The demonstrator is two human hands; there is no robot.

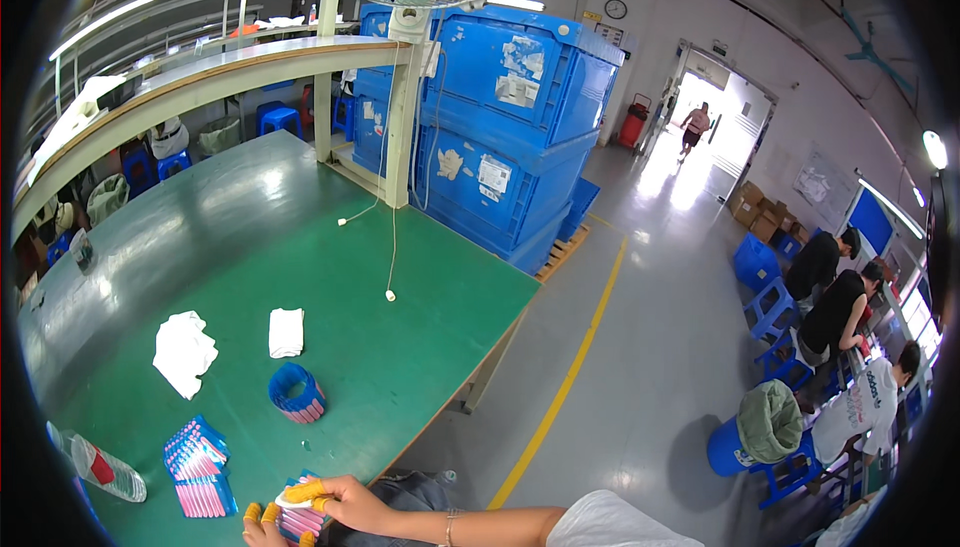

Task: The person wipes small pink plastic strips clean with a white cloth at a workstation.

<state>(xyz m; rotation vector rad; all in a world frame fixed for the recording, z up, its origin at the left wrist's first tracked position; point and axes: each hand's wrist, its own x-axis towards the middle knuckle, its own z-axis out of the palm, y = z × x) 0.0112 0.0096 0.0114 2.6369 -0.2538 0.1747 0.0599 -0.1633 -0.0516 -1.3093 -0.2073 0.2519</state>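
Pink-and-blue packets under both hands, at the near end of the green surface, close to its right edge; lower part cut off by the rim of the view. Right hand narrow, fingertips brought together on a small white piece, perhaps folded cloth, which lies over the packets. Left hand at the packets' left side, mostly out of view; fingers bent, but cannot tell whether they grip or only steady. Yellow finger covers on both hands.

Nearby: a fanned batch of similar packets just left; a ring of blue and pink pieces farther up; folded white cloth and crumpled white cloth beyond. Clear bottle at far left; upright or lying, cannot tell with the lens bend.

Risks, my judgement: packets look slick and loosely overlapped, so sideways drag from the white piece could spread them out of line. If the left hand is only resting, little would check that slide. Edge close by: a sweep of the right forearm might push pieces to the floor. A wide leftward move could scatter the fanned batch; the bottle, if knocked, might roll.
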